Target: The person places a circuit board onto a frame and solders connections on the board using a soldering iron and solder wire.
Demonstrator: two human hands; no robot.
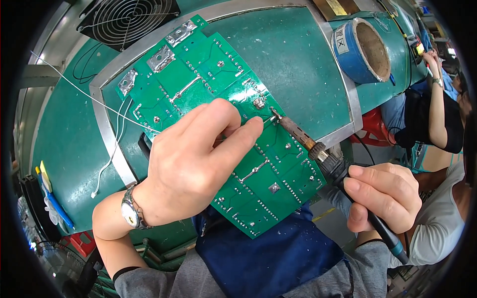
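Observation:
A large green circuit board lies slanted in front of me, its soldered side up, with rows of silver joints. My right hand grips the black handle of a soldering iron. The iron's tip touches or nearly touches a joint near the board's right edge. Over the middle of the board, my left hand pinches a thin solder wire, which trails off to the upper left. The wire's short free end reaches from the fingertips toward the iron's tip. A wristwatch is on my left wrist.
A black fan stands behind the board. To the right is a blue round pot. White leads hang from the board's left side. A blue pen lies at the left edge. Other people sit on the right.

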